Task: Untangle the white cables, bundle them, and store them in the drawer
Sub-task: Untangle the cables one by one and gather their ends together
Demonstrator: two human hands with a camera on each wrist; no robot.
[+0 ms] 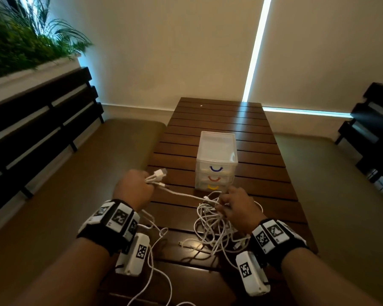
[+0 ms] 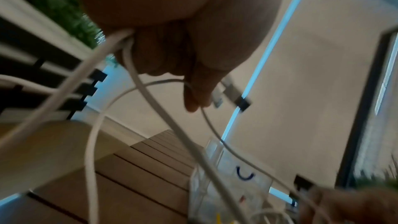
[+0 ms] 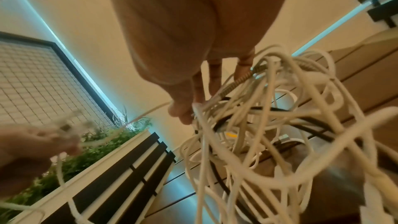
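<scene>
2 hands work tangled white cables [image 1: 210, 226]: my left hand [image 1: 134, 191] grips plug ends, right hand [image 1: 239, 208] pinches knot; I'd draw apart slowly.

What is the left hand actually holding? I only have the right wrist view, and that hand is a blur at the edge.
Observer: In the head view the left hand grips several white cable ends, plugs sticking out toward the drawer unit.
Operator: Are the drawers open yet?
Observer: No, all three look closed; the handles are blue, red and yellow, top to bottom.
Operator: Where is the tangle lying?
Observer: The right hand holds the top of the tangle; its lower loops rest on the slatted wooden table.
</scene>
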